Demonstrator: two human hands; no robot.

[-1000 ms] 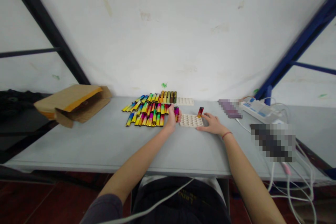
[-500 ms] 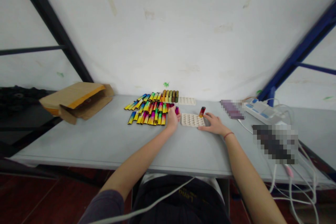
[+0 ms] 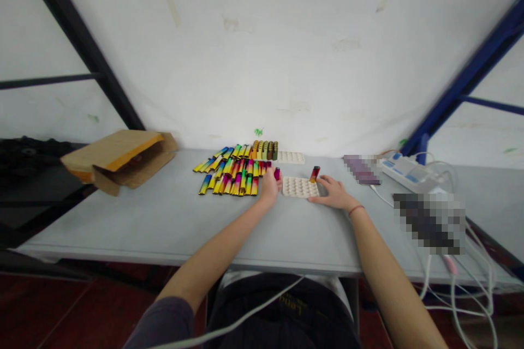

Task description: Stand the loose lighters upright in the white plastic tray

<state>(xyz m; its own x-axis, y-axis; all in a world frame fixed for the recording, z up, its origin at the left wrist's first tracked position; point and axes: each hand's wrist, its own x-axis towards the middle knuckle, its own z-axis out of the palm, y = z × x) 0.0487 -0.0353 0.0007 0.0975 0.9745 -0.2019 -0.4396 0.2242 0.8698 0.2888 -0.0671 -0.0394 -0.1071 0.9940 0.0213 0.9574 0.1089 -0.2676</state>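
Observation:
My left hand (image 3: 270, 188) is closed around a red-magenta lighter (image 3: 277, 174), just left of a white tray with round holes (image 3: 300, 187). My right hand (image 3: 334, 192) lies open at the tray's right edge, fingers touching it. One red lighter (image 3: 314, 174) stands upright in the tray's far right corner. A spread of rainbow-coloured lighters (image 3: 231, 170) lies flat on the table left of my left hand.
A second holed tray (image 3: 291, 157) with upright lighters (image 3: 265, 150) beside it stands by the wall. An open cardboard box (image 3: 117, 160) lies at the left. A power strip (image 3: 407, 172), cables (image 3: 466, 278) and blurred items occupy the right of the grey table (image 3: 164, 223).
My left hand with its lighter has lowered slightly beside the tray. My right hand has stayed on the tray's edge. The view shifted a little.

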